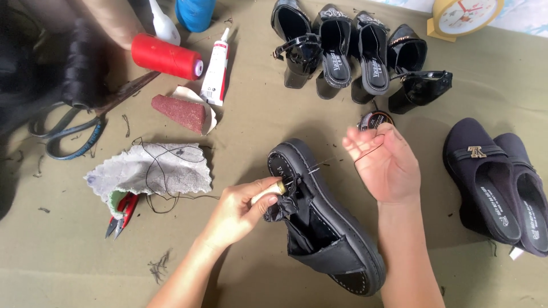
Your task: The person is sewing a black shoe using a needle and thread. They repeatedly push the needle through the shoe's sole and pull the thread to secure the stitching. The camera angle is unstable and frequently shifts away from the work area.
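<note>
A black shoe (337, 239) lies on its side in front of me, sole edge up. My left hand (242, 211) grips a wooden-handled awl (273, 191) whose tip is pushed into the shoe's sole edge near the toe. My right hand (383, 162) is raised just right of the shoe, fingers curled, pinching a thin black thread (368, 154) that runs toward the awl point.
Several black high-heeled shoes (354, 51) stand at the back, a dark pair (502, 182) at right. A polish tin (375, 120), a grey rag (154, 168) with thread, red snips (121, 214), sandpaper (181, 112), a glue tube (216, 68), a red spool (166, 56), a blue spool (195, 12), scissors (74, 134) and a yellow clock (465, 16) lie around.
</note>
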